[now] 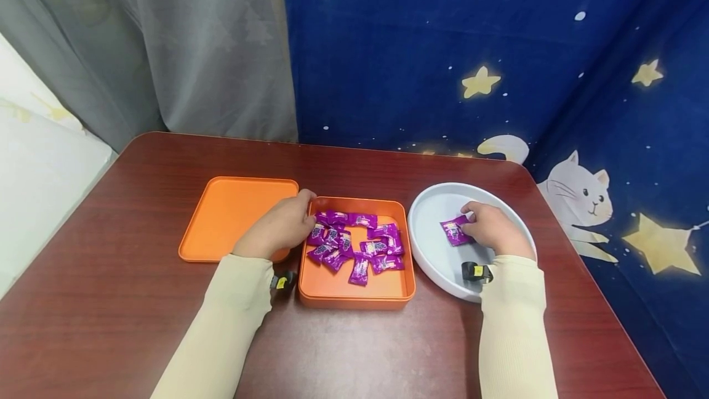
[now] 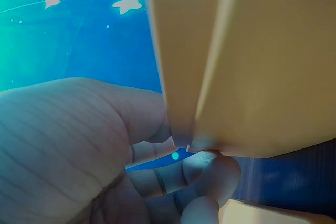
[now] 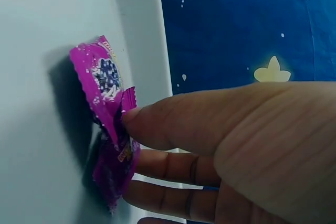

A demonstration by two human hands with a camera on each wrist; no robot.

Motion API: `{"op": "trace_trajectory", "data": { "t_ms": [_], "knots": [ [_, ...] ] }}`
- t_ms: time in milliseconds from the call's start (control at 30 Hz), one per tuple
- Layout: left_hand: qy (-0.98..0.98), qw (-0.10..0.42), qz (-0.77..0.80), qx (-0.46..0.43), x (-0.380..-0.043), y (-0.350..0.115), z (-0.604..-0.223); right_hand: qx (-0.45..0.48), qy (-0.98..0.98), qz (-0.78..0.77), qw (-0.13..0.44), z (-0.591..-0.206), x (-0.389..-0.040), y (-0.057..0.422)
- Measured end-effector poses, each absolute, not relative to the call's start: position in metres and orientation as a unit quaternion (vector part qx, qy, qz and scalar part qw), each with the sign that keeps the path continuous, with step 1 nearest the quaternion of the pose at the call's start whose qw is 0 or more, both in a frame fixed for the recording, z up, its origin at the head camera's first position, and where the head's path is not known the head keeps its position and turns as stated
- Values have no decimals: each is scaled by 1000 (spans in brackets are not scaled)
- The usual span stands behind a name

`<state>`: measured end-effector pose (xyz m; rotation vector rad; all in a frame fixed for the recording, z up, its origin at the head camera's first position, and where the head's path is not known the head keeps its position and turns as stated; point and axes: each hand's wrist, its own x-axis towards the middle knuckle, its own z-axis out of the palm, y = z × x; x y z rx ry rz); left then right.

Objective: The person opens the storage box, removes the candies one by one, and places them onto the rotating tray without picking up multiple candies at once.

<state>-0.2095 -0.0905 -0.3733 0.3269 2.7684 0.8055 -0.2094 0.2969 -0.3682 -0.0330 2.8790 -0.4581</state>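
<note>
My left hand (image 1: 282, 223) grips the left wall of an orange box (image 1: 354, 302), thumb and fingers about its edge. In the left wrist view the box's side (image 2: 262, 66) fills the upper right, with fingertips at its edge. Several purple wrapped candies (image 1: 359, 268) lie inside the box, mostly toward its back and left. Over the round white tray (image 1: 434, 202), my right hand (image 1: 493, 226) pinches purple wrapped candy (image 1: 456, 231). The right wrist view shows the thumb on the wrapper of a candy (image 3: 97, 80) with a grape print, and a second purple wrapper (image 3: 113, 171) below it by the fingers.
A flat orange lid (image 1: 238, 217) lies left of the box, partly behind the left hand. Box and tray stand side by side on the dark red wooden table (image 1: 354, 356). A blue star-patterned curtain (image 1: 388, 48) and a grey curtain (image 1: 216, 48) hang behind the table's back edge.
</note>
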Motion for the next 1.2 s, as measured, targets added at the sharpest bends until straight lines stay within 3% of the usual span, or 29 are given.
{"op": "trace_trajectory", "data": {
  "t_ms": [767, 1200],
  "knots": [
    [947, 119, 275, 112, -210, -91, -374, 18, 983, -153, 100, -347, -202, 290],
    [948, 123, 273, 110, -210, -91, -373, -63, 988, -124, 62, -324, -191, 239]
  ]
}}
